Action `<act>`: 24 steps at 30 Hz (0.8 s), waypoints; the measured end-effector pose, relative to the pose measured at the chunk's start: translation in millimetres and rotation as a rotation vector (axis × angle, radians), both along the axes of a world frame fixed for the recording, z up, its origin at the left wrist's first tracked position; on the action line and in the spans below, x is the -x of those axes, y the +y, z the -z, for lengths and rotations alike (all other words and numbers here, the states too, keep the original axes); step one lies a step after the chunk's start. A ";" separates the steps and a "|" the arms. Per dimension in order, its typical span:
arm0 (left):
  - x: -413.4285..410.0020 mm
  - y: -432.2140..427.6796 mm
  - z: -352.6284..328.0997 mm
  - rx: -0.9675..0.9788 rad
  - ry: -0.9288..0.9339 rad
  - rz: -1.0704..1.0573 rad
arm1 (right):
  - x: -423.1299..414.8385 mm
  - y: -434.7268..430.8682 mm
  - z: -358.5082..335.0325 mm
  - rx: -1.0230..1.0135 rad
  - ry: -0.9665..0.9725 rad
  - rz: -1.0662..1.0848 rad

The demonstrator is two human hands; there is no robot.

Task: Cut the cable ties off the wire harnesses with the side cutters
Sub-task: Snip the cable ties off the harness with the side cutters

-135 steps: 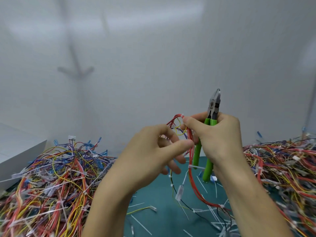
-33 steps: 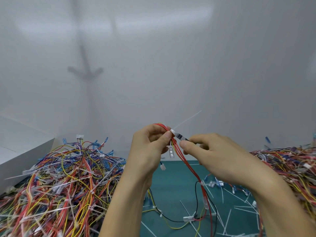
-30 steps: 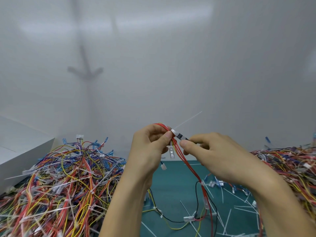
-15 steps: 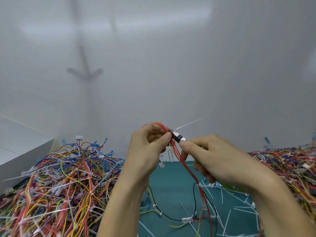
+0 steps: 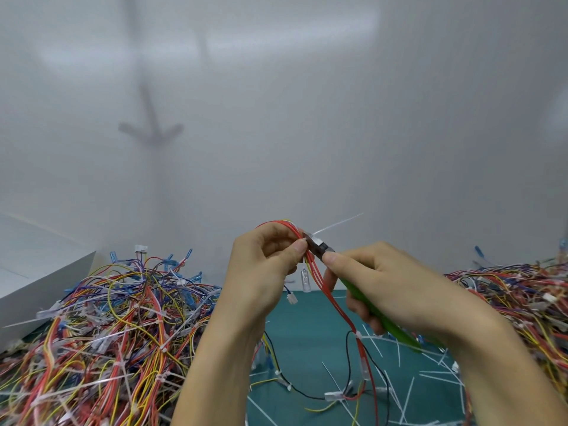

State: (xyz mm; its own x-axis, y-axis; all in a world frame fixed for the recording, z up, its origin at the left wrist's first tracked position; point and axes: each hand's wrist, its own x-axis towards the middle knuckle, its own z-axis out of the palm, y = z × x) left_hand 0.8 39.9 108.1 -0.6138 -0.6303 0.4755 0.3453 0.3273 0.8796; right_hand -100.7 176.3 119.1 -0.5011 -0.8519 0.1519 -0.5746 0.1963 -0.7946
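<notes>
Left hand (image 5: 264,272), raised, pinches one wire harness (image 5: 336,305). Right hand (image 5: 390,287) grips one pair of side cutters (image 5: 353,289), head at one cable tie (image 5: 338,223). Two piles flank the mat (image 5: 307,333): left heap (image 5: 107,333), right heap (image 5: 522,296).

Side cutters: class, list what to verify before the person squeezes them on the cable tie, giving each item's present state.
1. Left hand pinches the wire harness beside the cable tie: ok.
2. Right hand grips the side cutters by the green handles: ok.
3. Cutter tip reaches the tie: ok.
4. Blades around the tie only, not wires: cannot tell, tip too small.
5. Left thumb clear of the blades: not ok, it seems right beside the tip.
</notes>
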 end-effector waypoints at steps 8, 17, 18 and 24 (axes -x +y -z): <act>-1.8 -0.7 -0.9 0.022 -0.002 -0.008 | 0.3 0.0 0.2 -0.002 0.004 -0.009; -3.0 -2.3 -0.9 0.052 -0.030 -0.024 | 1.7 -0.5 1.6 -0.001 -0.008 -0.018; -3.2 -2.5 -1.0 0.056 -0.033 -0.026 | 1.9 -0.7 1.6 -0.002 -0.006 -0.018; -3.8 -2.6 -1.3 0.057 -0.031 -0.030 | 2.6 -0.6 2.7 -0.008 -0.017 -0.030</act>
State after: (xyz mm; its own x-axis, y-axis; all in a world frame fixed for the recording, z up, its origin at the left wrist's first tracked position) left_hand 4.6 37.3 109.4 -0.6102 -0.6207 0.4924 0.3078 0.3870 0.8692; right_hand -103.3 175.6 116.4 -0.4776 -0.8679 0.1367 -0.5671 0.1857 -0.8025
